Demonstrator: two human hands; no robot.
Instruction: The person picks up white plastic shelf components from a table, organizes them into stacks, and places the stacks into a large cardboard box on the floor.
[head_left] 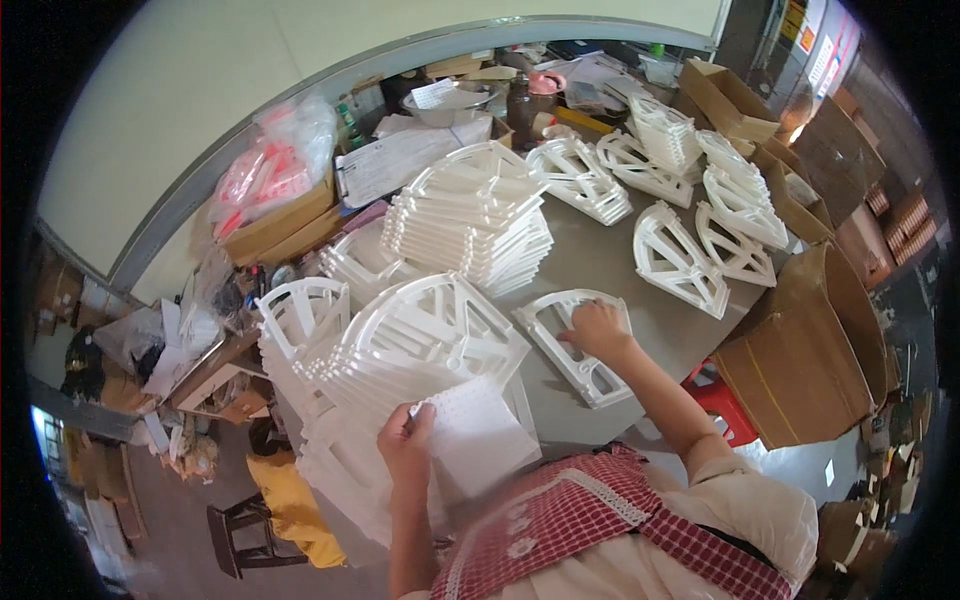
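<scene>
My left hand (pixel 405 442) pinches the corner of a white sheet dotted with small stickers (pixel 480 435), held in front of my red checked apron. My right hand (pixel 598 330) rests flat on a single white plastic arch-shaped frame (pixel 572 345) lying on the grey table (pixel 600 260). Just left of that frame, a fanned stack of the same white frames (pixel 420 345) leans toward me. A taller neat stack of frames (pixel 470 220) stands behind it.
More stacks of white frames (pixel 680 260) cover the far and right side of the table. Open cardboard boxes (pixel 810 350) stand to the right. A box with bagged red items (pixel 275 195), papers, a metal bowl (pixel 450 105) and a brown bottle line the back. A red stool (pixel 722 400) sits below the table.
</scene>
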